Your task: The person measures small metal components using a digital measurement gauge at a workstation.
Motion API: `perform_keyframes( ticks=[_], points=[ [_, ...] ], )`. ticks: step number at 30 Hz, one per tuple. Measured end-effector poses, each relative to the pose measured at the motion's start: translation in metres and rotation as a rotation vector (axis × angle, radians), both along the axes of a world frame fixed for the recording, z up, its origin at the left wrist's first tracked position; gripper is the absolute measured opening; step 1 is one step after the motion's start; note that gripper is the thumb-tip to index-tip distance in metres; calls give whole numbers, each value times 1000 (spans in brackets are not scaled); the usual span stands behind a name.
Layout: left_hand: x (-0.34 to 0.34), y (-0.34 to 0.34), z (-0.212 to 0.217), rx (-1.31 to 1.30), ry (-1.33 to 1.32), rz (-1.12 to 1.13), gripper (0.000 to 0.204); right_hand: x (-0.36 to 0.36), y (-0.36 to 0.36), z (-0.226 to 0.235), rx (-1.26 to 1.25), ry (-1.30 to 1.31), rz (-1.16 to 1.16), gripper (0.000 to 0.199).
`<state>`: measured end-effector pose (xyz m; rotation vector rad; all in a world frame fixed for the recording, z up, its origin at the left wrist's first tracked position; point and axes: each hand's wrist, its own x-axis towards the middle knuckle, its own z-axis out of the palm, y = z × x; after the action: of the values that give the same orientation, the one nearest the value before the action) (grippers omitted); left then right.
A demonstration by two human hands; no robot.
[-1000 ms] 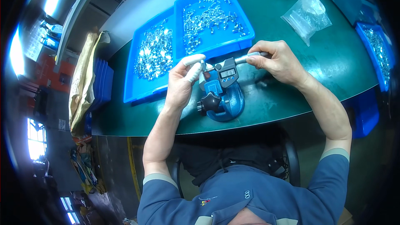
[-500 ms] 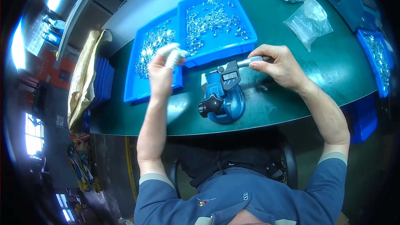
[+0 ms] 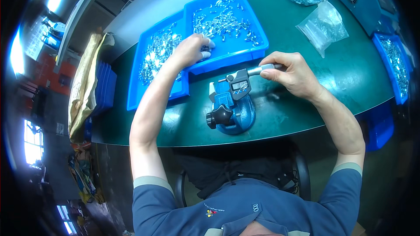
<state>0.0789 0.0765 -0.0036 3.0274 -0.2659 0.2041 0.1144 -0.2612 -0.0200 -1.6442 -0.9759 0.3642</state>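
My right hand (image 3: 294, 73) pinches the thimble end of a digital micrometer (image 3: 239, 85) between thumb and fingers. A blue cast stand (image 3: 247, 116) with a black clamp knob holds the micrometer up on the table; between its measuring faces I see a gap. My left hand (image 3: 192, 50), with white covers on some fingertips, dips into the near left corner of the right blue tray (image 3: 236, 55). Its fingers curl in among small shiny metal cylinders (image 3: 223, 24); what they grip is not clear. The left blue tray (image 3: 134, 88) holds many more such parts under my left forearm.
Clear plastic bags (image 3: 323, 26) lie at the far right of the green table (image 3: 280, 118), one with metal parts. Another blue bin (image 3: 396, 67) of parts stands at the right edge, near a teal machine (image 3: 363, 0). Stacked blue trays (image 3: 105, 87) and brown paper (image 3: 83, 91) are at left.
My left hand has moved right, from above the left tray down into the corner of the right tray. My right hand stays on the micrometer's thimble.
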Motion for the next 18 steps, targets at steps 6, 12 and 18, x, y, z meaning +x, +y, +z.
perform_keyframes(
  ticks=[6,12,18],
  points=[
    [4,-2,-7,-28,-35,-27,24,-1,0,-1,2,-23,1,21],
    [-49,-40,0,-820,-182,69,20,1,-2,-3,5,-21,-2,21],
    [-89,-62,-10,-1283,41,120,16,2,-2,-4,-12,-25,-6,21]
  ],
)
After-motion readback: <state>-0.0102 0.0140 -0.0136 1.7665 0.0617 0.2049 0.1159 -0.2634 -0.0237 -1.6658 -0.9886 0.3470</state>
